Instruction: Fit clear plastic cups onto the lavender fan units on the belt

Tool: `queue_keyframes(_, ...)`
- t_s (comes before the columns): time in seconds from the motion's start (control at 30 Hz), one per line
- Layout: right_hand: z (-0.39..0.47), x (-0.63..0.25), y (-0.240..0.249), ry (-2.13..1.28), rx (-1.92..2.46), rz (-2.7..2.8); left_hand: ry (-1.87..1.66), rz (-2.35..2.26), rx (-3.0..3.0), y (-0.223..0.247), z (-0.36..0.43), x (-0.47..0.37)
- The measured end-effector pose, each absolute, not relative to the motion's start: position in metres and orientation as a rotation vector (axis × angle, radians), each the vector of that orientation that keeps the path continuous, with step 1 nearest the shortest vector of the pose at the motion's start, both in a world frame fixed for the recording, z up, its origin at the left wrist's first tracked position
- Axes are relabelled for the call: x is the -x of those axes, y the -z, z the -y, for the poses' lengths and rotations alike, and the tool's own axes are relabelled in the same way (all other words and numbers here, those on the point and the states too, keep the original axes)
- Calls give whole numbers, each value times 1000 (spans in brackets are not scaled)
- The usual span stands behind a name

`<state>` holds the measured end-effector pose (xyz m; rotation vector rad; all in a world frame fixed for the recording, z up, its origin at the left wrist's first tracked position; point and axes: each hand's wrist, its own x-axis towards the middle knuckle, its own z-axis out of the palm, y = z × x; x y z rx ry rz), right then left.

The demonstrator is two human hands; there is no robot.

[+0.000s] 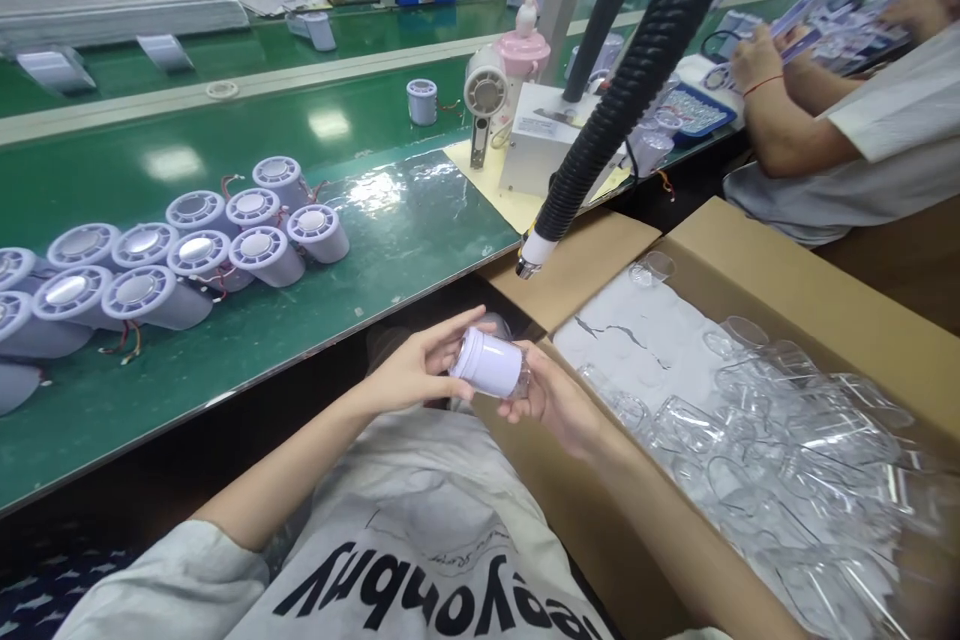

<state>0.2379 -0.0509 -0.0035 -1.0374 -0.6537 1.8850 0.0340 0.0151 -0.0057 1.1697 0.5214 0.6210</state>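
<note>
In front of my body, a lavender cylindrical motor housing [491, 363] lies tilted on its side between my hands. My left hand [420, 367] grips its ringed left end, thumb below and fingers above and behind. At the other end, my right hand [551, 398] is closed on a clear plastic cup [523, 375] that sits around the housing's right end. How far the cup covers the housing is hard to see. Several similar lavender housings [259, 250] with thin coloured wires stand grouped on the green table [300, 360] to the left.
To my right, an open cardboard box [825, 270] contains many clear plastic cups [795, 440]. A black flexible hose [630, 100] with a metal tip hangs above my hands. Beyond it stand a white machine box [536, 135] and a small fan-like device [486, 95]. A co-worker's arm [795, 125] is at the right.
</note>
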Motion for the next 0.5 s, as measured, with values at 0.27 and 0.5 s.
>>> queue_keyframes(0.27,9,-234,36,-1713,986,278,-585,-565,-1149,21,-84,-77)
queue_keyframes(0.5,-3,-234,43,-1664,990,227,-482,-557,-1240,15,-102,-88)
